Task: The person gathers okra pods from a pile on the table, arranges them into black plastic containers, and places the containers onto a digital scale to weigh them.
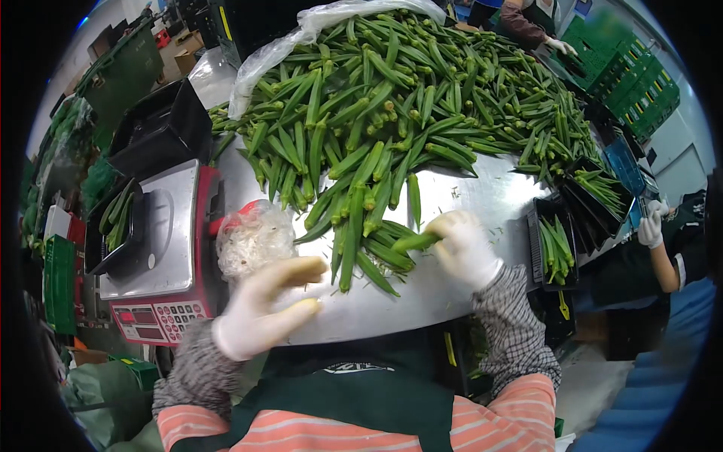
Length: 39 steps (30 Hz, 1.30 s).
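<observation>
A large heap of green okra (407, 98) covers the back of the metal table (422, 309) and spills toward me. My right hand (465, 247), in a white glove, pinches an okra pod (416, 242) by one end, just over the near edge of the heap. My left hand (271, 305), also gloved, holds nothing; its thumb and fingers are spread apart. It hovers beside a clear plastic bag (256, 239) with whitish contents and a red part showing. Several loose pods lie between my hands.
On the left stands a red weighing scale (158, 260), with a black tray of okra (117, 224) on it and stacked black trays (167, 128) behind. Another okra-filled tray (555, 248) sits at right. Co-workers' gloved hands (651, 226) and green crates (621, 71) are farther right.
</observation>
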Each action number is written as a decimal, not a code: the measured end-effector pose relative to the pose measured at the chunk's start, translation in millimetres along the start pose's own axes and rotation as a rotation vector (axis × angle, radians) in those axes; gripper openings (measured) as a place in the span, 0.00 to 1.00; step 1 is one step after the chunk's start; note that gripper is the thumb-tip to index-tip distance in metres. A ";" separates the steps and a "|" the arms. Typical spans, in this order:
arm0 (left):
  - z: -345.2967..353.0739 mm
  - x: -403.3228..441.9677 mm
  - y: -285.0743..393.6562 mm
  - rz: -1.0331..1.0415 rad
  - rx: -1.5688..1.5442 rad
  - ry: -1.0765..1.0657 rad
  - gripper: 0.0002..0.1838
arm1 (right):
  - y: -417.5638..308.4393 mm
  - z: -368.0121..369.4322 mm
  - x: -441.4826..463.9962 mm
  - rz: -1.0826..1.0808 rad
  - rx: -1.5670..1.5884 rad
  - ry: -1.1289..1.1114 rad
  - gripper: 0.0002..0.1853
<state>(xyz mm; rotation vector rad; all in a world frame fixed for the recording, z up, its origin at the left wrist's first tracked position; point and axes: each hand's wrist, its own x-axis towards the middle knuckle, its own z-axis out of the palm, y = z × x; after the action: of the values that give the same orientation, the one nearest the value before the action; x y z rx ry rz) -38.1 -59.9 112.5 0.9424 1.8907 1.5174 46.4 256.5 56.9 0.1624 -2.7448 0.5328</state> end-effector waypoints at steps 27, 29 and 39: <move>67.5 25.7 -50.4 0.194 0.465 0.142 0.24 | -30.1 -16.9 12.2 0.337 0.735 -0.169 0.17; 67.1 18.8 -54.2 0.071 0.199 0.231 0.19 | -18.1 -0.3 9.1 0.393 0.359 -0.142 0.15; 57.0 11.8 -71.1 -0.351 -0.941 0.119 0.15 | 34.7 -25.7 -20.2 0.822 0.591 0.055 0.13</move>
<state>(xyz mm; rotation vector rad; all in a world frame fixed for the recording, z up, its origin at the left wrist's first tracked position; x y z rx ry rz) -15.0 -25.1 30.6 0.0879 1.0735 1.9389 67.2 299.2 60.3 -0.8568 -2.4152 1.5079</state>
